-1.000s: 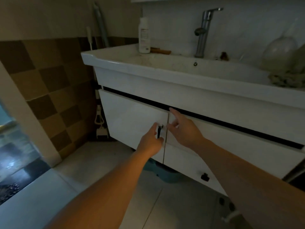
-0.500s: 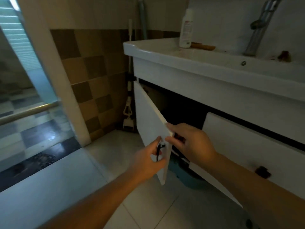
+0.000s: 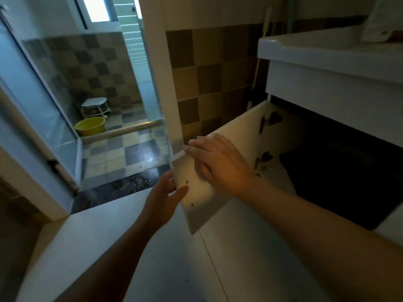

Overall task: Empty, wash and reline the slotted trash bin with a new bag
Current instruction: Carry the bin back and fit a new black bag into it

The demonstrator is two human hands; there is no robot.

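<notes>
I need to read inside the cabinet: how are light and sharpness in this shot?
Head view: cabinet interior nearly black, contents unreadable; daylight only from the window; left hand slightly motion-blurred; wide-angle lens bends the door and the sink edges.

Only one view here, a wide-angle cam worn on the person's head, so nothing to overlap with. It's looking forward and down, tilted a fair bit, from close in front of the cabinet door (image 3: 235, 149) under the sink (image 3: 327, 49). The door sits about mid-frame, right up near the lens, with both forearms running in from the bottom edge toward it. Right of the door you see into the dark cabinet opening (image 3: 340, 162). Left of the door the view carries well back, through a doorway to a yellow basin (image 3: 89, 126) on checkered floor.
</notes>
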